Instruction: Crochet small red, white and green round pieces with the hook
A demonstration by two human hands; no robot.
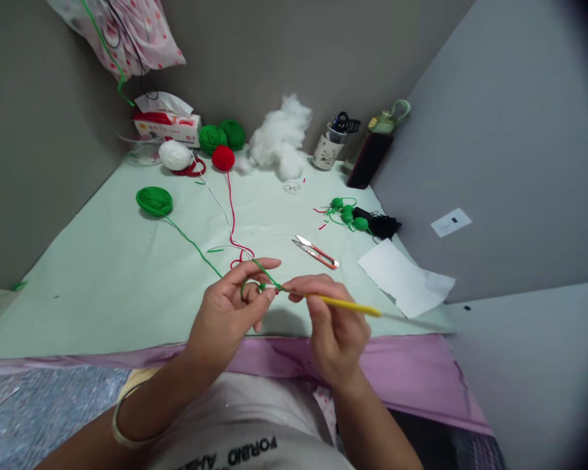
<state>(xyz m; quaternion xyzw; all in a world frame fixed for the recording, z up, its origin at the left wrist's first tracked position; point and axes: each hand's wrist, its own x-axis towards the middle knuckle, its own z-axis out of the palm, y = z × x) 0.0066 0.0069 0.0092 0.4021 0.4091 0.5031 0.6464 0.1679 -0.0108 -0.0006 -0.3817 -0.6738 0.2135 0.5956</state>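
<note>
My left hand pinches a small crochet piece of green, white and red yarn, with green yarn looped over its fingers. In my right hand is a crochet hook with a yellow handle, its tip at the piece. A green strand runs from the left hand to a green yarn ball on the left. Red and white strands lead back to a red yarn ball and a white yarn ball. Most of the piece is hidden by the fingers.
Orange-handled thread snips lie beyond my hands. On the right are green crocheted balls, black yarn and white paper. Along the back stand a tissue box, white stuffing, a pen cup and a dark phone.
</note>
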